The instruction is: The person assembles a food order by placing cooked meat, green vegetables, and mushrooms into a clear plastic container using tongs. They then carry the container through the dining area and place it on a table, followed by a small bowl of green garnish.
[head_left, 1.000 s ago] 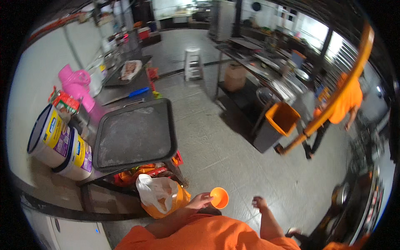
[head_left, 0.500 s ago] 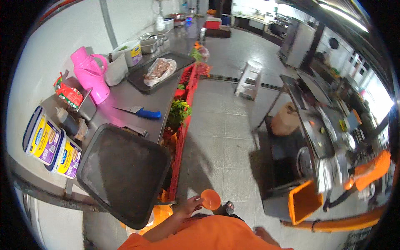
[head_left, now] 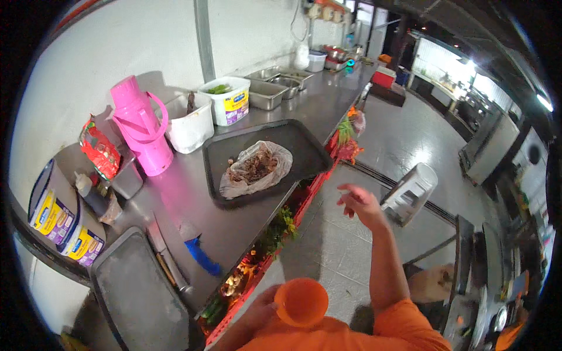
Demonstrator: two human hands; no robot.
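Observation:
At the lower middle, my left hand [head_left: 264,306] grips an orange plastic cup [head_left: 303,301] by its side, with the wide mouth facing up; its inside looks bare. My right hand [head_left: 362,206] is raised over the floor, past the counter's edge, fingers apart and holding nothing. It is nearest to a black tray [head_left: 307,137] on the steel counter. On that tray lies an opened clear plastic bag [head_left: 257,169] of brown, chunky food, perhaps meat. A blue-handled knife [head_left: 202,255] and a second knife [head_left: 170,257] rest on the counter nearer me.
Another black tray [head_left: 137,286] lies at the near left. Along the wall stand a pink flask [head_left: 140,126], a white tub [head_left: 190,123], labelled buckets [head_left: 55,216] and steel pans [head_left: 266,93]. Red crates [head_left: 310,202] with vegetables line the counter's side. A white stool [head_left: 410,193] stands on the floor.
The view has swung left and closer to the counter. My right hand has come into sight, stretched forward. The orange cup stays in my left hand.

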